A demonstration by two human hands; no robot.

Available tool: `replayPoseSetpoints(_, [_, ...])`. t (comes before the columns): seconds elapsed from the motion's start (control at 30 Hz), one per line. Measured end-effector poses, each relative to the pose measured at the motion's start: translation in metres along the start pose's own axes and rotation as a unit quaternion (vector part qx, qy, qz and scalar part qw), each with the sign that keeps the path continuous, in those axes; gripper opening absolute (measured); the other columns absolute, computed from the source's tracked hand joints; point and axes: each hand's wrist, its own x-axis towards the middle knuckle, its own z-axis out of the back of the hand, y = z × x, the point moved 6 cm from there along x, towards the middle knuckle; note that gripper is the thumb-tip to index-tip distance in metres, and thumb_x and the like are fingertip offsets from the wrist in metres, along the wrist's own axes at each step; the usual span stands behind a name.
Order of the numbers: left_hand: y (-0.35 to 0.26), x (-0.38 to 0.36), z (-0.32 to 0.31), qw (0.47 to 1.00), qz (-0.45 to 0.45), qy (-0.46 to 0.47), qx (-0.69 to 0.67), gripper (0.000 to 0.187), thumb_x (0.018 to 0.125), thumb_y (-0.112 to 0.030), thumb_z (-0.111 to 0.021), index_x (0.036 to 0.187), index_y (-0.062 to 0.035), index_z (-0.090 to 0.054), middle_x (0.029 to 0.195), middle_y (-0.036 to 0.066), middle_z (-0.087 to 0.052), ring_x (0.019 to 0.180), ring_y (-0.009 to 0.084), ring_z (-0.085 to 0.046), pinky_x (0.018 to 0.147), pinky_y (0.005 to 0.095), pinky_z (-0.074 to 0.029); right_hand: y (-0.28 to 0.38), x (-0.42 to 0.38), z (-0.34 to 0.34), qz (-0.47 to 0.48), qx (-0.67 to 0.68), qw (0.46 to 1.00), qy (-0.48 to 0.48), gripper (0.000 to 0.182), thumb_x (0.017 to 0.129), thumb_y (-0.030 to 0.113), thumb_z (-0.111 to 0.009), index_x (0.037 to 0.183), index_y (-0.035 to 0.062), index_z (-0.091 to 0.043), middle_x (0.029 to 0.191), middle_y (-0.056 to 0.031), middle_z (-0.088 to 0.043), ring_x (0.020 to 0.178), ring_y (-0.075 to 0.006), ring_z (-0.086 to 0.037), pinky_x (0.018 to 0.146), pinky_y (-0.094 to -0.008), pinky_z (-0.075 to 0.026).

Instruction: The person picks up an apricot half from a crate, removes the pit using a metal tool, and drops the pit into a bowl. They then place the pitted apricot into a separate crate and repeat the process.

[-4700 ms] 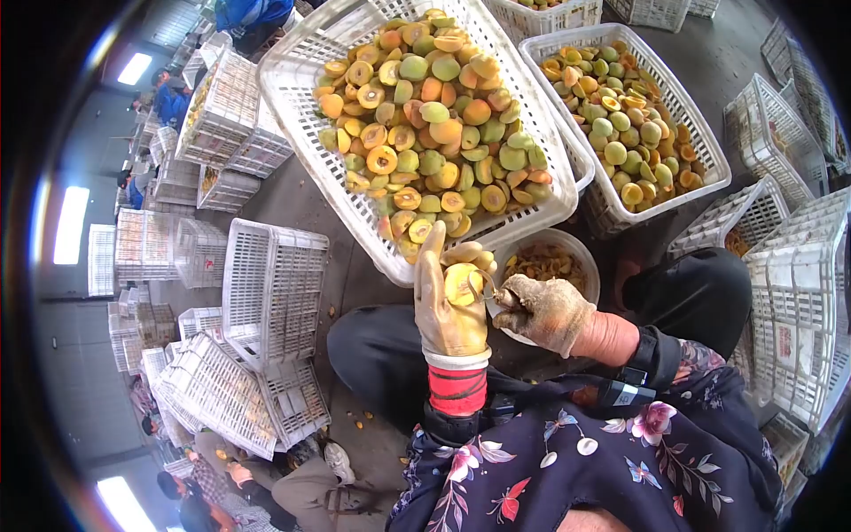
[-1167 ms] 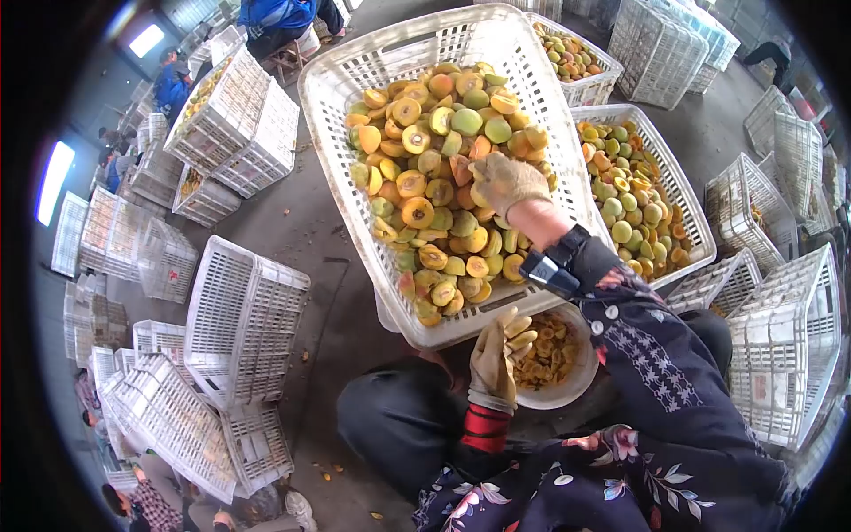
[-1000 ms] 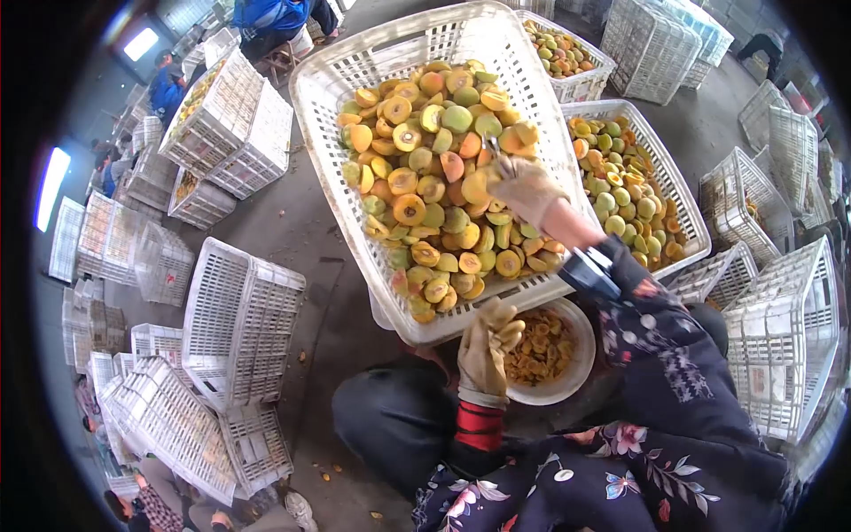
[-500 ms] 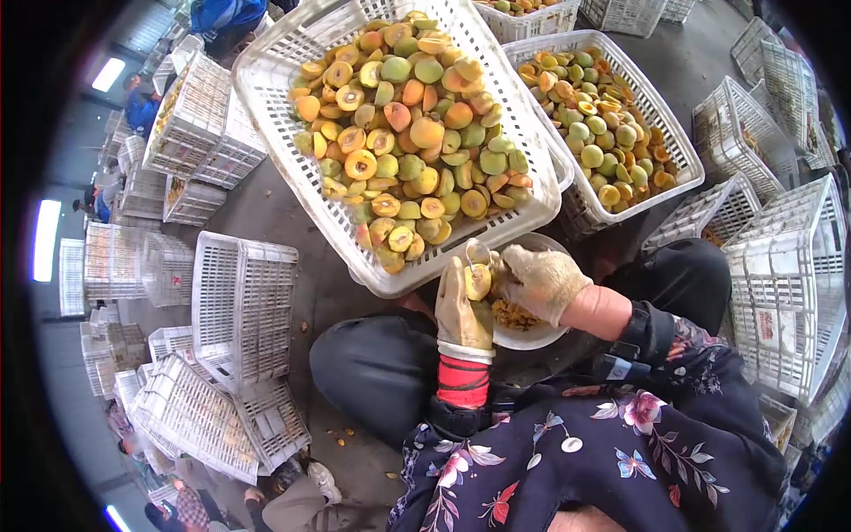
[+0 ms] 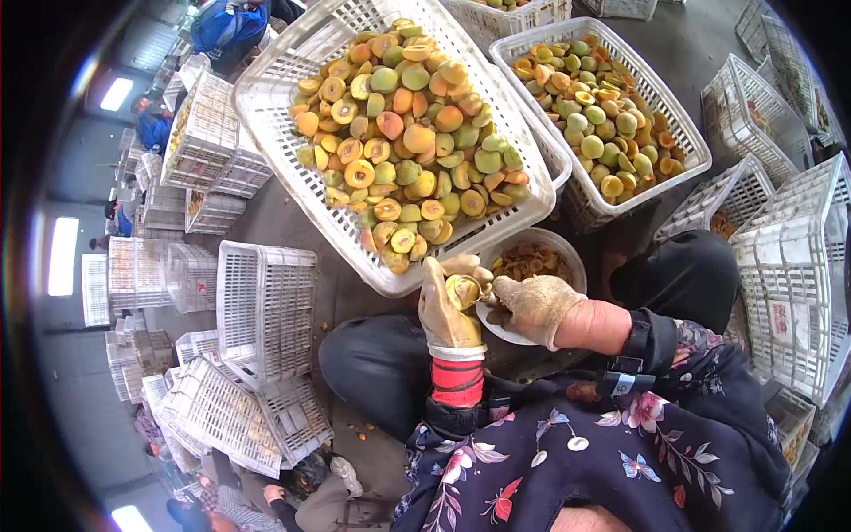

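Observation:
My left hand (image 5: 450,312), in a pale glove, is closed around a yellow peach half (image 5: 463,292), its cut face turned up. Opposite it, my gloved right hand (image 5: 538,309) is pinched on a small looped metal tool, mostly hidden by the fingers, that meets the fruit. Under and behind the right hand stands a white bowl (image 5: 574,257) with brownish-yellow scraps in it. Just beyond the hands, a tilted white crate (image 5: 377,277) holds many halved peaches (image 5: 417,140), some with pits showing.
To the right of the tilted crate, another white crate (image 5: 690,177) holds more fruit halves. Stacked crates (image 5: 266,310) stand at left and more crates (image 5: 789,266) at right. A person in blue (image 5: 229,27) is at top left. My bent knees (image 5: 372,363) flank the bowl.
My left hand has moved slightly left and down, and the fruit in it is tilted differently. My right hand has lowered a little, uncovering more of the bowl. The view has shifted slightly.

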Motion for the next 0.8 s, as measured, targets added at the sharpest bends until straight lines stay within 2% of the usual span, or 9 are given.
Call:
replayPoseSetpoints(0.2, [-0.009, 0.0, -0.002, 0.998, 0.041, 0.037, -0.017, 0.058, 0.103, -0.049, -0.042, 0.089, 0.0019, -0.066, 0.069, 0.012, -0.066, 0.062, 0.0188, -0.063, 0.06, 0.027, -0.05, 0.005, -0.002, -0.014, 0.071, 0.177, 0.982, 0.001, 0.03, 0.09, 0.037, -0.062, 0.104, 0.0105, -0.057, 0.086, -0.0168, -0.067, 0.085, -0.0396, -0.065, 0.075, -0.0477, -0.052])
replayPoseSetpoints(0.27, [-0.019, -0.002, -0.006, 0.998, 0.014, 0.049, 0.035, 0.057, 0.103, -0.048, -0.042, 0.088, 0.0019, -0.067, 0.068, 0.011, -0.065, 0.06, 0.0182, -0.062, 0.059, 0.0262, -0.049, 0.003, -0.002, -0.015, 0.006, 0.132, 0.991, 0.028, 0.029, 0.09, 0.035, -0.062, 0.104, 0.01, -0.057, 0.084, -0.0167, -0.066, 0.084, -0.0404, -0.065, 0.074, -0.0477, -0.052])
replayPoseSetpoints(0.37, [-0.025, -0.001, -0.007, 0.993, -0.013, 0.059, 0.099, 0.057, 0.104, -0.046, -0.042, 0.088, 0.0022, -0.067, 0.067, 0.01, -0.064, 0.058, 0.0167, -0.06, 0.058, 0.0249, -0.047, 0.004, -0.001, -0.017, 0.063, 0.082, 0.995, -0.003, 0.023, 0.09, 0.03, -0.063, 0.099, 0.0096, -0.057, 0.076, -0.0103, -0.063, 0.073, -0.0309, -0.066, 0.066, -0.0419, -0.051])
replayPoseSetpoints(0.43, [-0.029, -0.001, -0.013, 0.992, -0.014, 0.061, 0.109, 0.056, 0.104, -0.045, -0.041, 0.089, 0.0024, -0.067, 0.066, 0.009, -0.063, 0.057, 0.0159, -0.059, 0.057, 0.0245, -0.046, 0.009, -0.003, -0.019, 0.065, 0.413, 0.897, 0.143, 0.017, 0.091, 0.025, -0.064, 0.092, 0.0102, -0.056, 0.068, -0.0008, -0.055, 0.061, -0.0157, -0.057, 0.056, -0.0339, -0.046])
replayPoseSetpoints(0.53, [-0.039, -0.007, -0.021, 0.995, -0.041, 0.057, 0.067, 0.054, 0.104, -0.043, -0.042, 0.089, 0.002, -0.067, 0.066, 0.008, -0.063, 0.057, 0.0141, -0.057, 0.057, 0.0236, -0.045, 0.007, -0.011, -0.016, -0.029, 0.468, 0.851, 0.235, 0.018, 0.092, 0.022, -0.064, 0.085, 0.0114, -0.053, 0.065, 0.0058, -0.047, 0.06, -0.006, -0.046, 0.052, -0.0282, -0.039])
replayPoseSetpoints(0.6, [-0.038, -0.005, -0.02, 0.994, -0.02, 0.056, 0.097, 0.055, 0.104, -0.044, -0.041, 0.089, 0.0018, -0.067, 0.067, 0.008, -0.063, 0.056, 0.0143, -0.057, 0.056, 0.0242, -0.046, 0.01, -0.002, -0.01, 0.07, 0.355, 0.925, 0.116, 0.02, 0.092, 0.022, -0.065, 0.081, 0.0133, -0.051, 0.062, 0.007, -0.047, 0.057, -0.0059, -0.047, 0.05, -0.0271, -0.037])
replayPoseSetpoints(0.67, [-0.035, -0.005, -0.017, 0.989, -0.042, 0.083, 0.114, 0.058, 0.104, -0.047, -0.04, 0.089, 0.0022, -0.067, 0.068, 0.009, -0.064, 0.055, 0.0159, -0.057, 0.055, 0.025, -0.047, 0.002, -0.005, -0.024, 0.036, 0.405, 0.898, 0.17, 0.02, 0.089, 0.026, -0.066, 0.082, 0.0131, -0.053, 0.06, 0.0059, -0.048, 0.051, -0.0096, -0.046, 0.046, -0.0295, -0.037])
replayPoseSetpoints(0.7, [-0.034, -0.008, -0.018, 0.994, -0.021, 0.08, 0.073, 0.058, 0.104, -0.048, -0.039, 0.092, 0.0025, -0.066, 0.068, 0.01, -0.064, 0.055, 0.0172, -0.058, 0.055, 0.026, -0.047, 0.004, -0.013, -0.023, -0.015, 0.506, 0.825, 0.253, 0.023, 0.089, 0.03, -0.067, 0.081, 0.0134, -0.052, 0.06, 0.0054, -0.047, 0.051, -0.0105, -0.046, 0.047, -0.0304, -0.038])
replayPoseSetpoints(0.8, [-0.023, -0.003, -0.018, 0.985, 0.042, 0.084, -0.143, 0.059, 0.103, -0.05, -0.038, 0.108, 0.0033, -0.061, 0.073, 0.014, -0.064, 0.061, 0.0226, -0.062, 0.056, 0.031, -0.052, 0.005, -0.012, -0.025, -0.005, 0.417, 0.867, 0.273, 0.025, 0.087, 0.03, -0.068, 0.082, 0.0127, -0.051, 0.063, 0.006, -0.046, 0.056, -0.0101, -0.048, 0.05, -0.0307, -0.04])
